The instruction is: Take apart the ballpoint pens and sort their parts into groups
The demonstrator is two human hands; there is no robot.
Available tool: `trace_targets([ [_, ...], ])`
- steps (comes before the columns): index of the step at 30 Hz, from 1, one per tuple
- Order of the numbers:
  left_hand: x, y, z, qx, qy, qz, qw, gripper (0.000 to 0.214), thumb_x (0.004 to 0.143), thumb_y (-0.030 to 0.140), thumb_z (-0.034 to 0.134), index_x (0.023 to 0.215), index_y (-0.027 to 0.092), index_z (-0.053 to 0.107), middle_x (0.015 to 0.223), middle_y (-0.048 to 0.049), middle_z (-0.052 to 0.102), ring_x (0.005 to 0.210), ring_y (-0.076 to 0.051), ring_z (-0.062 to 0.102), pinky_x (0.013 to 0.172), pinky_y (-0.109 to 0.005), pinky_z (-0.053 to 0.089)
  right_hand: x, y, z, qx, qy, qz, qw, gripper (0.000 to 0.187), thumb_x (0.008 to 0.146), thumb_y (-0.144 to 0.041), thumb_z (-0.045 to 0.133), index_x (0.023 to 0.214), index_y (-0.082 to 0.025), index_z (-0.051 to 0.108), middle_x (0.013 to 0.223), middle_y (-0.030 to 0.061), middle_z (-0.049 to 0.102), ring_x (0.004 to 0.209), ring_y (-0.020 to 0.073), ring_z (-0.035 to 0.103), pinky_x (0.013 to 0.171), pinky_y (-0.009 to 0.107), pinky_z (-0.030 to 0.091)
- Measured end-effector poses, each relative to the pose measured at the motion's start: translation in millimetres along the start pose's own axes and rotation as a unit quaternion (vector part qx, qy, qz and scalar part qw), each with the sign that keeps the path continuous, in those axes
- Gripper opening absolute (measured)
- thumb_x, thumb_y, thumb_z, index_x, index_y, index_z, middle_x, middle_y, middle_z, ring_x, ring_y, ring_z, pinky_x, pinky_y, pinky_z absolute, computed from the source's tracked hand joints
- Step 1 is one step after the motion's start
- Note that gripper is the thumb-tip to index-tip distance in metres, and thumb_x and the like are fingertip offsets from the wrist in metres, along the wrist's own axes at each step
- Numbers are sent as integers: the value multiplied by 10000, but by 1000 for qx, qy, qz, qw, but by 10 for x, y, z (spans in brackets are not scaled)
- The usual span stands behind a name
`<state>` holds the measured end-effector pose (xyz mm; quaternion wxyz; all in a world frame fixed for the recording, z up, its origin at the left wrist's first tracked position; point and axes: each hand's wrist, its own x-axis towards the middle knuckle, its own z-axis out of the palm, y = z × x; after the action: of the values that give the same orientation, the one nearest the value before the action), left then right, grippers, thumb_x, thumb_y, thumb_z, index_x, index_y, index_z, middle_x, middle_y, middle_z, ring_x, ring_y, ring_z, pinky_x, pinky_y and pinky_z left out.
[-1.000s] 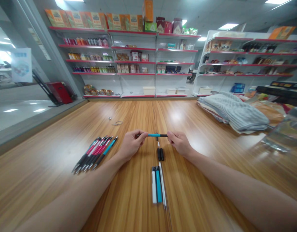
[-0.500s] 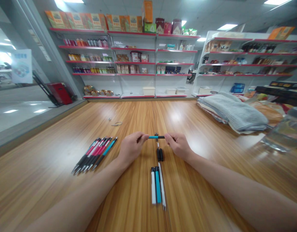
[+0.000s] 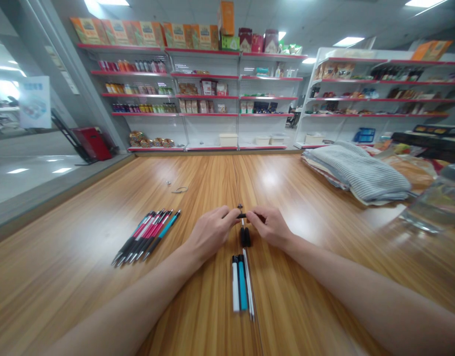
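Observation:
Between my two hands a pen lies crosswise, only its black grip (image 3: pixel 242 216) in sight; the rest is hidden in the fingers. My left hand (image 3: pixel 214 227) is closed on its left part, while my right hand (image 3: pixel 269 223) pinches the right end. Just below them on the table are two black rubber grips (image 3: pixel 245 237). Nearer to me lie a white pen barrel (image 3: pixel 235 287) and a blue pen barrel (image 3: pixel 242 287), black at their far ends, beside thin white refills (image 3: pixel 250 291). Small dark parts (image 3: pixel 240 205) sit just beyond the hands.
Left of my left hand, several pens (image 3: pixel 147 238) lie in a slanted row. A thin loop (image 3: pixel 180 190) rests farther back on the wooden table (image 3: pixel 101 217). Folded striped cloth (image 3: pixel 364 170) and a clear container (image 3: pixel 436 202) are at the right. Stocked shelves (image 3: pixel 208 114) stand behind.
My hands have come closer together, the left one moving right along the pen. The blue barrel that showed between them is now covered by my left fingers.

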<state>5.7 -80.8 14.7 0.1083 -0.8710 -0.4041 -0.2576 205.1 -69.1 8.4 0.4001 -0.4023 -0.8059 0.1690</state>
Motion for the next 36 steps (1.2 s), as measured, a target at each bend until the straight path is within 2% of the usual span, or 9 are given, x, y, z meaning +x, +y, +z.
trace_targets([
  [4,-4,34,2,11,-10,-1,1000,201,965,251,366,900,174,540,840,-36,544,690,-127,528,622,-241,395,4,20,15,-18,-4,-13,1000,446,937,-382,385,548,-164,391,514,-31,345,478,73,332,492,239,220],
  [7,-16,50,14,-9,-14,-1,1000,179,965,267,372,989,175,523,893,-43,560,743,-139,557,626,-239,414,6,25,16,-24,4,-20,999,439,932,-370,400,548,-166,340,516,-36,305,476,68,312,489,241,198],
  [10,-19,49,20,-29,-20,2,999,202,966,321,379,1038,186,510,926,-43,565,762,-144,568,630,-242,430,3,18,12,-31,-6,-26,999,430,931,-358,404,554,-164,335,519,-35,311,477,67,317,492,242,195],
  [17,-4,32,37,-32,-19,19,999,179,952,216,378,852,167,518,825,-39,558,716,-141,556,626,-248,430,-5,-1,22,-43,-4,-30,999,426,931,-346,401,554,-166,317,513,-34,306,470,66,315,493,249,189],
  [20,0,35,46,-56,-24,17,998,164,952,193,369,914,166,526,833,-43,582,752,-150,580,654,-254,447,-2,-21,16,-47,8,-35,998,415,928,-329,406,554,-165,332,514,-33,312,475,68,315,497,250,196],
  [24,5,48,60,-104,-2,-7,995,162,953,266,412,1034,162,505,937,-66,593,833,-162,596,702,-262,470,-2,-45,10,-39,26,-32,998,399,925,-317,409,559,-165,361,516,-34,309,475,70,316,494,250,200],
  [29,-5,37,75,-84,-3,10,996,166,954,228,378,885,163,515,832,-47,568,715,-137,565,629,-243,443,-9,-63,25,-30,22,-31,999,410,928,-322,406,555,-168,334,517,-37,292,470,66,303,491,247,199],
  [32,-13,32,71,-63,-11,19,998,179,949,212,375,838,170,509,790,-42,579,714,-143,571,628,-248,435,-14,-54,38,-31,15,-42,999,406,924,-315,414,555,-168,330,513,-39,289,466,65,297,491,247,199],
  [36,-10,51,58,-82,-5,-13,997,138,947,268,413,991,180,509,892,-51,609,797,-162,602,670,-260,456,-17,-20,45,-33,25,-45,998,389,923,-304,414,563,-166,368,517,-37,312,466,67,320,491,248,201],
])
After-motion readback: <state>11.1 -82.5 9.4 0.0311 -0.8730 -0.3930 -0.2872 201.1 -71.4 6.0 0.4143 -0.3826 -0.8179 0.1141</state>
